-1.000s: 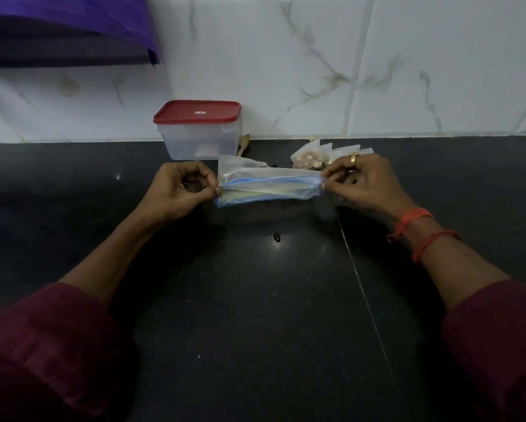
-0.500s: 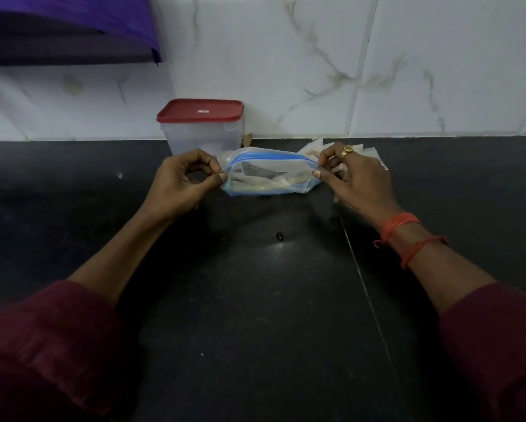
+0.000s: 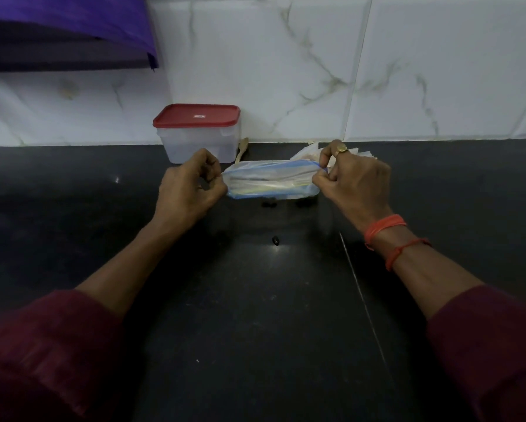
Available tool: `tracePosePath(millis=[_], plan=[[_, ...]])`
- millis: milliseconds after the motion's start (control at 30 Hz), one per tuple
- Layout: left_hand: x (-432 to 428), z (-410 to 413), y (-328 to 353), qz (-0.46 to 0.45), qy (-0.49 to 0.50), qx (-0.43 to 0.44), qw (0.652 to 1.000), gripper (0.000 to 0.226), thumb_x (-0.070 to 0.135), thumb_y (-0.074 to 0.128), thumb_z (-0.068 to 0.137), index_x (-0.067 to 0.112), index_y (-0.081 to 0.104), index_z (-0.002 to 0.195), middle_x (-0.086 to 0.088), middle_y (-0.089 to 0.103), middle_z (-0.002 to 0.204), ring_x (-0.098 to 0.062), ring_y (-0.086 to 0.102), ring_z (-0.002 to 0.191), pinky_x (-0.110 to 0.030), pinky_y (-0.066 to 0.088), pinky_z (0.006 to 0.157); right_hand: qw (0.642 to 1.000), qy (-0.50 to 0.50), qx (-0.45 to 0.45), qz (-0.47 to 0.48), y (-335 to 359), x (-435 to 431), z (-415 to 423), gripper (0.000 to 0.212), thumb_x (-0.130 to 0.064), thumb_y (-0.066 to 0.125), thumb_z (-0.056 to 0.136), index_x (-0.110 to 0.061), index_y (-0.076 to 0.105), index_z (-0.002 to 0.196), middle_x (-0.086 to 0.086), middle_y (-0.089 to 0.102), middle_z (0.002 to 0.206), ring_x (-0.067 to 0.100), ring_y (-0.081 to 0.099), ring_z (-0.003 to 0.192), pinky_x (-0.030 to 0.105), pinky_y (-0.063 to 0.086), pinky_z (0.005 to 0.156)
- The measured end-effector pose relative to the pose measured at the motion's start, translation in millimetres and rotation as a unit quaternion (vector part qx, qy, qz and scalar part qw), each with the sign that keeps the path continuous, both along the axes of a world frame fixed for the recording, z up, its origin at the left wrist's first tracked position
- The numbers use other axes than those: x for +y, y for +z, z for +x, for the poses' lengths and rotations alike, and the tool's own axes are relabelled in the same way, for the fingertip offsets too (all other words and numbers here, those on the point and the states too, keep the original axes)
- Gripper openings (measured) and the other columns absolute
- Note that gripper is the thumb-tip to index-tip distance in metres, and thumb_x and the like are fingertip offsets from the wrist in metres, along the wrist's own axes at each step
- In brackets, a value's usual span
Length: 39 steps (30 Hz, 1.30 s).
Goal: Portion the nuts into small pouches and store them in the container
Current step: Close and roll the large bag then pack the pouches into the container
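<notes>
A clear zip bag with a blue seal strip (image 3: 272,181) is stretched sideways just above the black counter (image 3: 255,300). My left hand (image 3: 191,185) pinches its left end and my right hand (image 3: 353,181) pinches its right end. Flat pale contents lie inside the bag; I cannot tell what they are. Behind my right hand lie clear pouches (image 3: 308,152), mostly hidden by it. A clear plastic container with a red lid (image 3: 199,134), shut, stands at the wall behind my left hand.
A wooden spoon (image 3: 242,150) leans next to the container's right side. One small dark bit (image 3: 275,240) lies on the counter in front of the bag. White marble tiles (image 3: 286,71) back the counter. A purple sheet (image 3: 73,22) hangs at top left.
The bag's mouth stood open half a second ago; now it is pulled flat and long between both hands, which have spread a little further apart.
</notes>
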<state>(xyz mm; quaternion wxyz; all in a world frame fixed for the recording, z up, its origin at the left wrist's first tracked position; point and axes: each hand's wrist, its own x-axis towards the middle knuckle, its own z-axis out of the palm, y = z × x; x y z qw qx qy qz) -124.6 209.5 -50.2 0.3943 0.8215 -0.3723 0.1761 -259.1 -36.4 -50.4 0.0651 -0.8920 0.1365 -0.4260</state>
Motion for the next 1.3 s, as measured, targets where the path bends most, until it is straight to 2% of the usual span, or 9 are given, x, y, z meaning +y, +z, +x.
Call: tracePosePath(millis=[133, 233, 400, 533, 667, 833, 900, 1167, 1300], plan=[[-3.0, -5.0, -5.0, -0.076, 0.007, 0.040, 0.996, 0.016, 0.019, 0.068, 0.090, 0.016, 0.057, 0.101, 0.006, 0.067, 0.099, -0.007, 0.068, 0.079, -0.019, 0.055, 0.060, 0.990, 0.047, 0.031, 0.129, -5.1, -0.3, 3.1, 0.008, -0.022, 0.064, 0.084, -0.024, 0.063, 0.092, -0.004, 0.063, 0.057, 0.020, 0.065, 0.064, 0.042, 0.054, 0.080], [-3.0, -8.4, -4.5, -0.145, -0.035, 0.118, 0.982, 0.019, 0.022, 0.066, 0.093, 0.011, 0.056, 0.105, 0.000, 0.071, 0.102, -0.015, 0.072, 0.071, -0.022, 0.054, 0.051, 0.967, 0.085, 0.042, 0.236, -9.8, 1.6, 3.9, 0.009, -0.022, 0.064, 0.089, -0.029, 0.058, 0.089, -0.005, 0.067, 0.057, 0.009, 0.063, 0.045, 0.037, 0.056, 0.064], [-3.0, -6.5, 0.8, -0.247, -0.100, 0.261, 0.928, 0.019, 0.030, 0.052, 0.101, 0.016, 0.064, 0.109, -0.006, 0.073, 0.106, -0.026, 0.072, 0.075, -0.032, 0.058, 0.057, 0.930, 0.123, 0.042, 0.343, -9.2, 6.3, 3.5, 0.012, -0.018, 0.060, 0.095, -0.027, 0.052, 0.093, -0.002, 0.071, 0.067, 0.018, 0.065, 0.042, 0.026, 0.050, 0.045], [-5.1, -1.0, 1.4, -0.322, -0.127, 0.369, 0.862, 0.019, 0.025, 0.061, 0.096, 0.017, 0.067, 0.112, -0.007, 0.074, 0.108, -0.021, 0.072, 0.086, -0.033, 0.061, 0.068, 0.859, 0.199, 0.016, 0.472, -5.0, 15.4, 5.7, 0.015, -0.010, 0.060, 0.099, -0.022, 0.052, 0.094, 0.000, 0.069, 0.070, 0.014, 0.062, 0.045, 0.027, 0.054, 0.049], [-10.9, -5.9, 1.5, -0.350, -0.132, 0.442, 0.816, 0.046, 0.027, 0.072, 0.080, 0.009, 0.064, 0.121, -0.008, 0.073, 0.112, -0.023, 0.072, 0.096, -0.034, 0.061, 0.077, 0.755, 0.264, -0.001, 0.600, -1.6, 30.5, 9.9, 0.009, -0.008, 0.057, 0.101, -0.015, 0.051, 0.102, 0.008, 0.065, 0.081, 0.009, 0.063, 0.050, 0.029, 0.060, 0.054], [-18.8, -23.5, 2.8, -0.281, -0.145, 0.455, 0.833, 0.039, 0.033, 0.073, 0.074, 0.009, 0.070, 0.106, -0.011, 0.075, 0.101, -0.024, 0.074, 0.087, -0.033, 0.061, 0.073, 0.590, 0.322, -0.031, 0.740, 3.8, 47.8, 12.8, 0.006, -0.008, 0.054, 0.101, -0.006, 0.055, 0.107, 0.003, 0.065, 0.065, 0.011, 0.065, 0.058, 0.032, 0.061, 0.060], [-23.0, -32.5, 3.1, -0.220, -0.159, 0.458, 0.846, 0.043, 0.036, 0.075, 0.074, 0.006, 0.071, 0.104, -0.014, 0.075, 0.097, -0.025, 0.074, 0.085, -0.031, 0.061, 0.071, 0.551, 0.337, -0.037, 0.763, 5.5, 53.8, 12.0, 0.014, -0.007, 0.054, 0.102, -0.002, 0.054, 0.115, 0.004, 0.066, 0.066, 0.011, 0.067, 0.061, 0.032, 0.062, 0.063], [-31.3, -44.7, 2.1, -0.195, -0.120, 0.461, 0.857, 0.034, 0.034, 0.076, 0.082, 0.004, 0.072, 0.100, -0.014, 0.076, 0.089, -0.021, 0.073, 0.077, -0.029, 0.060, 0.059, 0.498, 0.358, -0.042, 0.789, 6.5, 74.3, 10.7, 0.038, -0.002, 0.052, 0.101, 0.002, 0.041, 0.138, 0.021, 0.068, 0.102, 0.020, 0.074, 0.077, 0.031, 0.063, 0.067], [-29.2, -40.2, 3.4, -0.233, -0.087, 0.476, 0.843, 0.029, 0.026, 0.074, 0.085, 0.005, 0.071, 0.105, -0.013, 0.076, 0.093, -0.022, 0.074, 0.078, -0.029, 0.060, 0.058, 0.491, 0.357, 0.002, 0.795, 5.5, 72.9, 9.6, 0.017, -0.001, 0.053, 0.100, -0.002, 0.050, 0.117, 0.021, 0.072, 0.104, 0.019, 0.076, 0.083, 0.031, 0.064, 0.071]])
